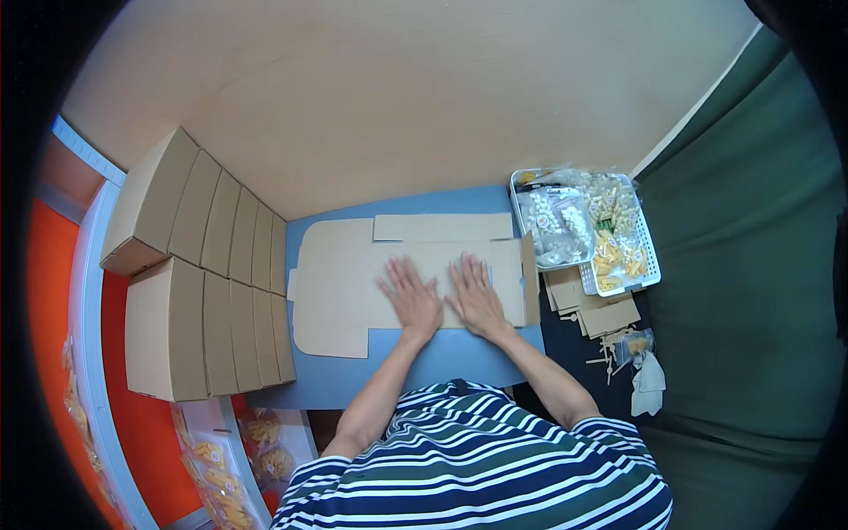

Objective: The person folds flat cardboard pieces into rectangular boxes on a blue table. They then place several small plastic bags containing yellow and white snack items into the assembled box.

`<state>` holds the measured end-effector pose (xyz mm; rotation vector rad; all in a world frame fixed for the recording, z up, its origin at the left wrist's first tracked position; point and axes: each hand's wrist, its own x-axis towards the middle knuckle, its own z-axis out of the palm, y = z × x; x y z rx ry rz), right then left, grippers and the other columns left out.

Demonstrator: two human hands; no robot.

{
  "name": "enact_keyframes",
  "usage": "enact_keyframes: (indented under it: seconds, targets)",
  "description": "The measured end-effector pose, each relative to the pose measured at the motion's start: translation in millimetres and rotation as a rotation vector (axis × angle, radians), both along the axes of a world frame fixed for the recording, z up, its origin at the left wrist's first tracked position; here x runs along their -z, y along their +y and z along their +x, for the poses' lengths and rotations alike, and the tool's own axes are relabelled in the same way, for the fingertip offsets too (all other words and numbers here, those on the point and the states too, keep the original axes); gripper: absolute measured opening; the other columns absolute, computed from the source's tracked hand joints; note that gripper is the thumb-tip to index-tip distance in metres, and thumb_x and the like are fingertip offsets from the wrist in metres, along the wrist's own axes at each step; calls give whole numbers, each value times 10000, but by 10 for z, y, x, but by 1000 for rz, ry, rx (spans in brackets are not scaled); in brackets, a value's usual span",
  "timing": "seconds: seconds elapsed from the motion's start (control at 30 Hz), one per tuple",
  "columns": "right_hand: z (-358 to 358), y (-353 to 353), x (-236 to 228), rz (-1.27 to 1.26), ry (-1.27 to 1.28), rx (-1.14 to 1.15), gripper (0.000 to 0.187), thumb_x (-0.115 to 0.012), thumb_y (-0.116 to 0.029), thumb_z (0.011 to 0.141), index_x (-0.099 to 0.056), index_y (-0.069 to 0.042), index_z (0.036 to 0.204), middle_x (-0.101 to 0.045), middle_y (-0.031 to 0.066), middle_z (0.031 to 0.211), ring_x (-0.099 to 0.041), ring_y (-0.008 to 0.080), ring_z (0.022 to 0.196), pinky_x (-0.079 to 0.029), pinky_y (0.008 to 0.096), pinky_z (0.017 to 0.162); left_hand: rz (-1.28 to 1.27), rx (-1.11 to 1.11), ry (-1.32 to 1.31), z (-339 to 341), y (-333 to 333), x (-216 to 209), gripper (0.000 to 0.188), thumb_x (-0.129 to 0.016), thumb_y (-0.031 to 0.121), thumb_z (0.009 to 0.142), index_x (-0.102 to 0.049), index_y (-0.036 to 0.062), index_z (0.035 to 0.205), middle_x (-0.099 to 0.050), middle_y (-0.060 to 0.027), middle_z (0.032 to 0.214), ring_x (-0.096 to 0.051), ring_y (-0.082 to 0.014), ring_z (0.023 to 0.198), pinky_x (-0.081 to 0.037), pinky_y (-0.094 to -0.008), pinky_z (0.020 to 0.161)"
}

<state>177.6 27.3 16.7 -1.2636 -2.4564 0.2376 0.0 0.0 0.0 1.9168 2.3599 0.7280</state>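
A flat, unfolded cardboard box blank (340, 287) lies on the blue table. Its left flap has rounded corners, and a narrow flap at its right end stands partly raised. My left hand (412, 299) presses palm down on the middle of the cardboard, fingers spread and slightly blurred. Beside it, my right hand (477, 299) also rests flat on the cardboard, fingers stretched out toward the far edge. Neither hand holds anything.
Folded brown boxes (190, 327) stand in two stacked rows at the left. White baskets (652, 256) with bagged pieces sit at the back right. Cardboard scraps (609, 315) and a pale cloth (648, 384) lie below them. The blue table (309, 380) meets a wall behind.
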Motion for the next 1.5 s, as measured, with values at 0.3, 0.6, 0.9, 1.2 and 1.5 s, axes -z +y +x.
enact_keyframes:
  seconds: [0.3,0.6,0.9,1.2,1.5]
  targets:
    - [-164,582,-63,51,-111,91,786,-523,-550,1069,-397,-35,1649,-269,373,1696,-200,501,1619,-92,660,1307,-108,320,126,-176,-78,-401,778,-549,474,1060,-322,82,1692,-262,-219,1759,-146,-434,1647,7,-694,1292]
    - [-507,1676,-382,-185,-236,118,773,-748,-513,954,-522,-64,1540,-431,339,1593,-361,521,1522,-217,752,1230,-126,170,146,9,103,-336,877,-432,690,1046,-308,132,1711,-254,-195,1768,-165,-409,1647,19,-683,1295]
    - [-672,1632,-724,-22,-283,-41,416,-784,-196,860,-649,-16,1209,-714,201,1167,-669,372,1192,-459,595,1041,-104,104,109,82,141,-331,864,-458,668,1041,-337,114,1693,-275,-233,1744,-183,-427,1635,2,-686,1294]
    - [-381,751,-170,94,-99,-130,588,-611,-205,978,-534,104,1472,-536,343,1534,-470,486,1473,-341,508,1254,279,259,70,92,6,-262,861,-766,308,850,-415,-56,1547,-310,-349,1647,-222,-523,1583,-103,-703,1301]
    - [-775,1212,-931,-582,-92,169,290,-618,-243,991,-728,5,1093,-685,289,1321,-585,474,1321,-464,598,1085,-37,215,23,-126,119,-146,859,-548,512,1038,-355,-83,1627,-317,-252,1724,-204,-425,1631,-50,-615,1333]
